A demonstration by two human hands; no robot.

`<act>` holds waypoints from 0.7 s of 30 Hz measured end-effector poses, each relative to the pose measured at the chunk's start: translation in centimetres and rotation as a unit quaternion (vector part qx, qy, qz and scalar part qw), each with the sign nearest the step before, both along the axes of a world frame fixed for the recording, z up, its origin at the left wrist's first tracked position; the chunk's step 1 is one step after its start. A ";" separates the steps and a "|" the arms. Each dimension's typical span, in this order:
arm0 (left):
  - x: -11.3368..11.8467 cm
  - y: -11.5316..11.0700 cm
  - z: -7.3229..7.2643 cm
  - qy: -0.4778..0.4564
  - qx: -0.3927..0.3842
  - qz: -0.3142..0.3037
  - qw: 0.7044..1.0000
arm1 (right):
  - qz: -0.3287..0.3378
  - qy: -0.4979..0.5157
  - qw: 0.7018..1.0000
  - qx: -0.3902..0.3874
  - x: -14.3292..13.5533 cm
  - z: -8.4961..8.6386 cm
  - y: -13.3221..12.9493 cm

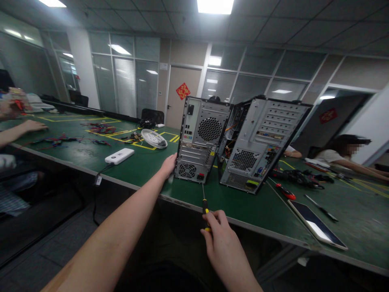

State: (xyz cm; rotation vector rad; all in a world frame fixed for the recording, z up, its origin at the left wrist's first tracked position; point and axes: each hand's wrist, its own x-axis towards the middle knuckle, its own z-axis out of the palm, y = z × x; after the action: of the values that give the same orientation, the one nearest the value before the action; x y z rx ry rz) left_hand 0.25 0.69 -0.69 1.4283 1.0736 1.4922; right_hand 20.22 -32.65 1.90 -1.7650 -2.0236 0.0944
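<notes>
Two computer cases stand upright on the green table (188, 198), their rear panels facing me. My left hand (169, 166) lies against the lower left side of the left case (194, 152); its fingertips are hidden behind the case edge. In my right hand (216, 227) is a black and yellow screwdriver (205, 206), gripped by its handle in front of the table edge. The screwdriver's shaft points up to the bottom edge of the left case, near the red power switch. Close on the right is the second case (258, 142).
A white power bank (119, 156) with a cable and a white oval basket (153, 138) lie left. Right are a red-black screwdriver (285, 191), a phone (317, 225), a pen (321, 207) and black cables (304, 177). Another person's hand (35, 125) rests far left; a person (343, 152) leans at right.
</notes>
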 end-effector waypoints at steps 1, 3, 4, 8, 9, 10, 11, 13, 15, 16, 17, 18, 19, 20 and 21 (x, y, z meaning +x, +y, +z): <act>0.0 0.0 0.0 -0.002 -0.001 0.000 1.000 | 0.000 0.003 1.000 0.000 0.0 0.0 0.0; 0.0 -0.1 0.0 -0.006 -0.002 0.000 1.000 | -0.002 0.005 1.000 -0.003 0.0 0.1 0.0; 0.0 -0.1 0.0 -0.007 -0.003 -0.001 1.000 | -0.003 0.005 1.000 -0.005 0.0 0.1 0.0; 0.0 -0.2 0.1 -0.003 0.000 -0.001 1.000 | 0.002 0.006 1.000 0.004 0.0 0.0 0.0; 0.0 -0.2 0.1 0.000 0.002 -0.001 1.000 | 0.002 0.008 1.000 0.007 0.0 0.0 0.0; 0.0 -0.2 0.1 0.001 0.004 -0.003 1.000 | 0.002 0.009 1.000 0.010 0.0 0.0 0.0; 0.0 -0.2 0.1 0.002 0.007 -0.004 1.000 | 0.002 0.009 1.000 0.011 0.0 0.0 0.0; 0.0 -0.3 0.2 0.001 0.011 -0.008 1.000 | 0.002 0.011 1.000 0.011 0.0 -0.1 0.0; 0.0 -0.3 0.2 0.000 0.010 -0.008 1.000 | 0.003 0.013 1.000 0.009 0.0 -0.1 0.0; 0.0 -0.4 0.2 0.000 0.007 -0.006 1.000 | 0.005 0.015 1.000 0.008 0.0 -0.1 0.1; 0.0 -0.4 0.3 -0.001 0.003 -0.005 1.000 | 0.007 0.016 1.000 0.007 0.0 -0.1 0.1; 0.0 -0.4 0.3 -0.002 0.000 -0.005 1.000 | 0.009 0.017 1.000 0.006 0.0 -0.2 0.1; 0.0 -0.4 0.3 -0.003 -0.004 -0.005 1.000 | 0.011 0.017 1.000 0.007 0.0 -0.2 0.1; 0.0 -0.4 0.3 -0.004 -0.006 -0.006 1.000 | 0.012 0.015 1.000 0.010 0.0 -0.2 0.1; 0.0 -0.5 0.3 -0.005 -0.008 -0.006 1.000 | 0.011 0.011 1.000 0.015 0.0 -0.2 0.1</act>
State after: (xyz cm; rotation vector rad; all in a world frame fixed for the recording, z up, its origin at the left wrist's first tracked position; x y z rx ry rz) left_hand 0.23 0.23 -0.36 1.4124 1.0656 1.4777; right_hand 20.18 -32.52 1.70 -1.7177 -2.0186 0.0902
